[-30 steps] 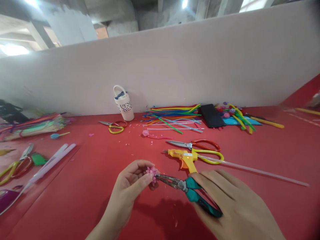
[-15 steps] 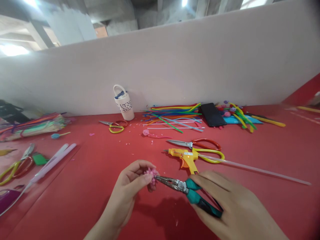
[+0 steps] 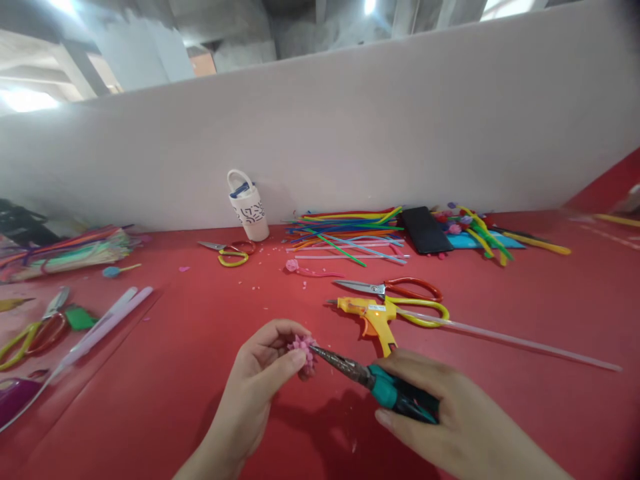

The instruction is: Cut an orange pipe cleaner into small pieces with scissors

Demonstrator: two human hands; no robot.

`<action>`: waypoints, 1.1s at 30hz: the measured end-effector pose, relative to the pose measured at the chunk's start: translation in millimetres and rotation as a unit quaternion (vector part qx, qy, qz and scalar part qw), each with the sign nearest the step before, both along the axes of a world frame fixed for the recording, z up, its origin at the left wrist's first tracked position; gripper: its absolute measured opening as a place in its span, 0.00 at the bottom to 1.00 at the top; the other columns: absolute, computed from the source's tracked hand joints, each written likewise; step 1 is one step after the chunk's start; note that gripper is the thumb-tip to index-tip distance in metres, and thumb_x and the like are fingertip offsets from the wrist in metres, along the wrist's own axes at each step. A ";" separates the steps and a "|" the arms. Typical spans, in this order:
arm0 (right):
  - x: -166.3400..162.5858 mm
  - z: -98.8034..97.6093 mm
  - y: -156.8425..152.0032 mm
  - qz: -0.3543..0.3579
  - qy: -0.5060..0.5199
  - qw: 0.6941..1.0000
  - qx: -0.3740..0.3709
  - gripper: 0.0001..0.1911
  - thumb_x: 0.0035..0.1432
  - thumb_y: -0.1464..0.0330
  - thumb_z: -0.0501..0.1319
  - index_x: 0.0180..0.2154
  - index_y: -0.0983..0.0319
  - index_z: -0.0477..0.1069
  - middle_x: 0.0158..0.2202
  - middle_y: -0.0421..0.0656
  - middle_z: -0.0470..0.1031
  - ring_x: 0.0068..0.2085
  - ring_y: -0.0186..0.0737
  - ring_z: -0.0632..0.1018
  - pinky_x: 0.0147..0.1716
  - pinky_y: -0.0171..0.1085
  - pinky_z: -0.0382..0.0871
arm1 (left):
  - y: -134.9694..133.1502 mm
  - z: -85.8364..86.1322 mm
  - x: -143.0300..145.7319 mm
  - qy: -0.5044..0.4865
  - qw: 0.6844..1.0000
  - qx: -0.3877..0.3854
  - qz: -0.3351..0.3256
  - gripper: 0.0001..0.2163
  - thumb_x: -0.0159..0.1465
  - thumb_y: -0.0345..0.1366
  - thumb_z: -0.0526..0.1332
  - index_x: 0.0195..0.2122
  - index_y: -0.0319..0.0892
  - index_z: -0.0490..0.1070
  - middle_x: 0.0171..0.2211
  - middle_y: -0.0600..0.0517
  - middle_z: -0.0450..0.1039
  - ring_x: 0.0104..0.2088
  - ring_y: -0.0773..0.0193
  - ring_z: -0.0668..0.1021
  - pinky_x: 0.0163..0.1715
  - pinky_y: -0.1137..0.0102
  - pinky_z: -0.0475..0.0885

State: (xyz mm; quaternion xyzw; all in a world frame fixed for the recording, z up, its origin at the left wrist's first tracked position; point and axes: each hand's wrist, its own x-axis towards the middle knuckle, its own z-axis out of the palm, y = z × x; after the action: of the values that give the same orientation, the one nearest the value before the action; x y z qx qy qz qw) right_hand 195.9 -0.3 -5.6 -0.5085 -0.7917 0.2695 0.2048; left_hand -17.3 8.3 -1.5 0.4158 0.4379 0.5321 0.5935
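I see the table [image 3: 150, 393] stretching lower left and back to the wall [image 3: 350, 147] mid-frame, left hand [image 3: 255, 377] pinching one flower [image 3: 303, 344], right hand [image 3: 463, 410] gripping one pair of pliers [image 3: 384, 387], three scissors [image 3: 359, 287] farther out.

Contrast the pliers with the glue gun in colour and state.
The pliers are teal and black at the grip, with dark metal ends; the glue gun is mostly yellow. The pliers are in the right hand, tips at the spiky pink piece; the glue gun lies on the red table. Both point toward the picture's left.
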 end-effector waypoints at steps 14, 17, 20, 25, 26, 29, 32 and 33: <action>-4.1 -9.0 -4.7 -0.053 -0.107 0.914 0.387 0.11 0.55 0.69 0.54 0.40 0.62 0.70 0.35 0.46 0.75 0.34 0.45 0.74 0.30 0.41 0.70 | 1.8 -3.3 1.3 -0.054 0.997 -0.044 0.012 0.04 0.54 0.31 0.64 0.32 0.39 0.73 0.24 0.54 0.71 0.24 0.71 0.71 0.27 0.77 0.67; -1.9 -9.9 -2.6 -0.060 -0.093 0.920 0.377 0.12 0.55 0.68 0.55 0.41 0.62 0.69 0.37 0.47 0.75 0.36 0.45 0.75 0.32 0.41 0.71 | 0.8 -2.2 1.3 -0.063 0.997 -0.047 0.011 0.05 0.54 0.32 0.65 0.32 0.39 0.74 0.25 0.53 0.71 0.24 0.71 0.72 0.27 0.76 0.67; -0.7 -11.9 -2.0 -0.062 -0.095 0.921 0.373 0.12 0.55 0.68 0.55 0.41 0.62 0.69 0.38 0.47 0.74 0.37 0.46 0.75 0.32 0.42 0.72 | 0.0 -0.8 1.3 -0.061 0.997 -0.044 0.012 0.05 0.54 0.31 0.65 0.32 0.39 0.74 0.25 0.53 0.71 0.24 0.71 0.72 0.27 0.76 0.67; -0.4 -11.7 -2.9 -0.060 -0.096 0.920 0.375 0.12 0.55 0.68 0.54 0.41 0.62 0.68 0.38 0.47 0.74 0.37 0.46 0.76 0.32 0.42 0.73 | 1.4 -0.2 1.7 -0.060 0.997 -0.039 0.017 0.06 0.53 0.32 0.65 0.32 0.39 0.74 0.25 0.53 0.71 0.24 0.71 0.72 0.27 0.76 0.67; -0.4 -11.2 -2.9 -0.059 -0.095 0.921 0.373 0.12 0.55 0.67 0.54 0.41 0.61 0.68 0.38 0.47 0.74 0.36 0.46 0.76 0.32 0.42 0.73 | 1.7 -0.2 1.7 -0.059 0.997 -0.038 0.017 0.06 0.53 0.32 0.65 0.32 0.39 0.74 0.25 0.53 0.71 0.24 0.71 0.72 0.27 0.77 0.67; -0.4 -9.5 -2.5 -0.056 -0.086 0.925 0.366 0.11 0.55 0.68 0.54 0.41 0.61 0.68 0.37 0.46 0.75 0.36 0.44 0.76 0.31 0.40 0.73 | 1.9 -0.1 1.7 -0.054 0.998 -0.036 0.014 0.05 0.54 0.32 0.65 0.32 0.39 0.74 0.26 0.53 0.72 0.24 0.71 0.72 0.27 0.77 0.67; -0.7 -8.1 -2.8 -0.053 -0.078 0.925 0.368 0.10 0.55 0.68 0.54 0.40 0.60 0.68 0.37 0.46 0.75 0.35 0.43 0.76 0.29 0.39 0.73 | 1.2 0.7 1.9 -0.047 0.998 -0.033 0.015 0.05 0.54 0.31 0.64 0.32 0.39 0.74 0.26 0.53 0.72 0.24 0.71 0.72 0.26 0.77 0.67; -0.8 -7.8 -3.1 -0.052 -0.077 0.925 0.368 0.10 0.55 0.68 0.54 0.40 0.60 0.68 0.36 0.45 0.75 0.35 0.43 0.76 0.29 0.39 0.73 | 0.9 1.1 2.1 -0.045 0.998 -0.034 0.017 0.05 0.54 0.31 0.64 0.32 0.39 0.74 0.26 0.53 0.72 0.24 0.71 0.72 0.26 0.77 0.67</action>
State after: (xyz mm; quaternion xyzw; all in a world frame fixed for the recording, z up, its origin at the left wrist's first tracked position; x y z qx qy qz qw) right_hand 195.1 -3.4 -13.4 -0.4566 -0.8212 -0.0916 0.3298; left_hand -15.3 9.2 -0.4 0.3636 0.4357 0.5452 0.6170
